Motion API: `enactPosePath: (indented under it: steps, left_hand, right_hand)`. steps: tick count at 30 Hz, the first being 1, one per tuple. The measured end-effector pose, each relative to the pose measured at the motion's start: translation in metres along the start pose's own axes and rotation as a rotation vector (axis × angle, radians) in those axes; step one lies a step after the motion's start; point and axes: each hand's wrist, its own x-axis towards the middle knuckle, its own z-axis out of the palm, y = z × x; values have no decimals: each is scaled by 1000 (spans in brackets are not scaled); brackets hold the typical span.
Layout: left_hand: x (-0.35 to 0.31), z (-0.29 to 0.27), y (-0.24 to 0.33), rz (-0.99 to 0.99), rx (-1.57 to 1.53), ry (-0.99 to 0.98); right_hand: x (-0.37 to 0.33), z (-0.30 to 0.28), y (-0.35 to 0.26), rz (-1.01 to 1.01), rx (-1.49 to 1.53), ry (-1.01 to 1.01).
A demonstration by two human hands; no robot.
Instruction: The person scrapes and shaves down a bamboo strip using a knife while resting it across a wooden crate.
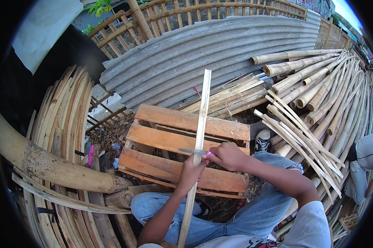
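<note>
Over wdn crate (155, 139), L hand (190, 171) grips bamboo strip (203, 110).

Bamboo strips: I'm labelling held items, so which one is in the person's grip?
The long pale strip in the left hand, crossed by the knife blade; the other strips are in piles, unheld.

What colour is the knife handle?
The knife handle is bright pink where the right hand leaves it visible; head view.
</note>
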Motion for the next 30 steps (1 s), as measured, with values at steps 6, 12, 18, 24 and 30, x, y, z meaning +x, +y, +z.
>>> enactPosePath:
  steps: [6, 12, 18, 24, 30]
  left_hand:
    - [-1, -2, -14, 207, 282, 104]
    - [1, -1, -19, 317, 360, 145]
    - [-8, 0, -14, 26, 208, 46]
    - [1, -5, -16, 107, 231, 30]
    - [-4, 2, -8, -52, 48, -21]
  right_hand:
    - [38, -9, 24, 117, -140, 84]
    - [28, 17, 15, -192, -254, 36]
    - [45, -17, 66, 132, -254, 191]
    - [38, -2, 54, 49, -255, 80]
    - [15, 27, 33, -150, -169, -2]
